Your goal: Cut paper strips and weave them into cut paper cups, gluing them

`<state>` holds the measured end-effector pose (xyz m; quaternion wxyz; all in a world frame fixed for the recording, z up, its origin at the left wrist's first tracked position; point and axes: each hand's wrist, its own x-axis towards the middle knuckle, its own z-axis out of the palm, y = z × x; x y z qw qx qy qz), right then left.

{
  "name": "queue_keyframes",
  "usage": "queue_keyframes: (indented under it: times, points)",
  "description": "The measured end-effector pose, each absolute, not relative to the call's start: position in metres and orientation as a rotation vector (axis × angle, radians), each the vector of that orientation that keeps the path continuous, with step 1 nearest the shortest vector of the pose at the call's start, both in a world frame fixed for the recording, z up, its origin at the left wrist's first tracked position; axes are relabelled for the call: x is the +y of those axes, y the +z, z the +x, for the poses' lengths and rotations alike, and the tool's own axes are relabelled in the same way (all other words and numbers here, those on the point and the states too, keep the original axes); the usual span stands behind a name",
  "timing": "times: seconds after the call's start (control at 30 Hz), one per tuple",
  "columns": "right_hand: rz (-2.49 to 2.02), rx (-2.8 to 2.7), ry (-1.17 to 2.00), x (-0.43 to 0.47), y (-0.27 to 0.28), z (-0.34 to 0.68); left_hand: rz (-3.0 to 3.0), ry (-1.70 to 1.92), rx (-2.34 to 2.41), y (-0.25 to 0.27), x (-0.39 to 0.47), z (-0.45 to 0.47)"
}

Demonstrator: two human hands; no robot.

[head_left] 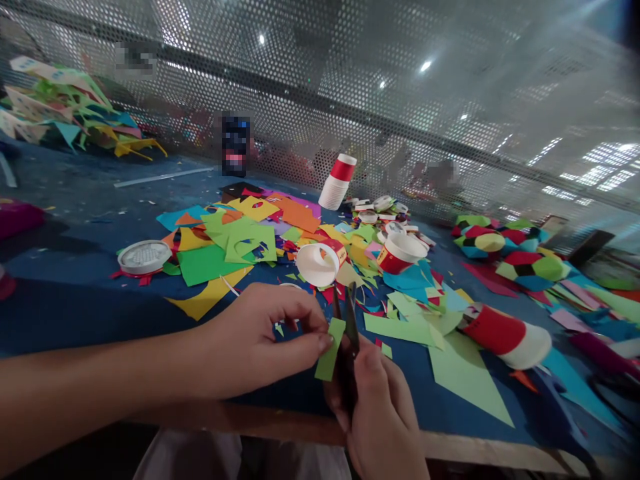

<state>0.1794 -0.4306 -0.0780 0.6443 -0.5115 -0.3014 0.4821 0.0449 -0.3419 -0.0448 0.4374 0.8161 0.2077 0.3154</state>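
Observation:
Between thumb and fingertips my left hand (277,333) pinches a small green paper strip (330,353). My right hand (383,407) is wrapped round a pair of scissors (352,320), blades pointing away from me and a little apart. The strip lies right beside the blades; whether they touch it I cannot tell. The scissor handles are mostly hidden in my right hand. Just beyond the blade tips a red and white paper cup (320,261) lies on its side among paper scraps. A second paper cup (401,252) is tilted to its right.
Coloured paper sheets (250,240) and scraps cover the middle of the blue table (165,357). A cup stack (338,181) stands behind. Another cup (510,337) lies at right, near a dark blue glue gun (555,410). Paper balls (530,267) sit far right; perforated metal mesh (300,60) rises behind.

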Motion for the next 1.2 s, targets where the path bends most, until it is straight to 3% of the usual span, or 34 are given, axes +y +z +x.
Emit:
queue_keyframes:
  times: [0.9, 1.2]
  points:
    - [-1.144, -0.738, 1.094, -0.431, -0.085, 0.187, 2.098, 0.817, 0.504, -0.043, -0.342, 0.045]
    - [-1.129, -0.776, 1.096, -0.432, -0.090, 0.192, 1.711, 0.682, 0.534, -0.046, -0.337, 0.042]
